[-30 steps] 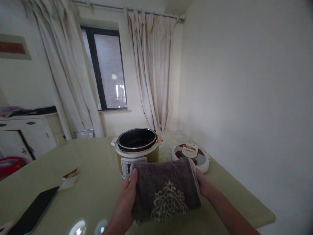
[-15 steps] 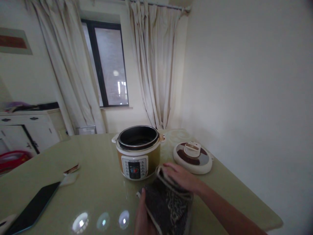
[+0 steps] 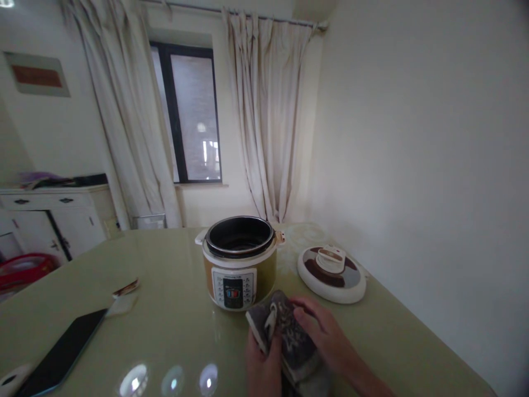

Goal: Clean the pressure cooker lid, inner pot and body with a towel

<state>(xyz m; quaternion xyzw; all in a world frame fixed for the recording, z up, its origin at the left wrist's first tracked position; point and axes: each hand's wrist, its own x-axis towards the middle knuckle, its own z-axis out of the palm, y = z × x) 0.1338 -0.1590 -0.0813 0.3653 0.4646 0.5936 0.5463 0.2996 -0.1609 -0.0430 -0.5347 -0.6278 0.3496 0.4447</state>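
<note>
A dark grey patterned cloth with pale edging is bunched between my two hands at the front of the table. My left hand grips its left side, thumb on top. From the right, my right hand is closed on the upper part of the cloth, fingers curled. Just beyond stands an electric pressure cooker, upright and uncovered, its dark inner pot showing. Its round white and brown lid lies to the right of it, handle up.
On the left of the green table lie a dark flat tablet-like device, a small packet and a white roll-like object. A wall runs along the right. A white cabinet and red basin stand beyond.
The cloth has gone from a broad folded piece to a tighter bunch. My right hand has curled its fingers around it. The view has shifted slightly.
</note>
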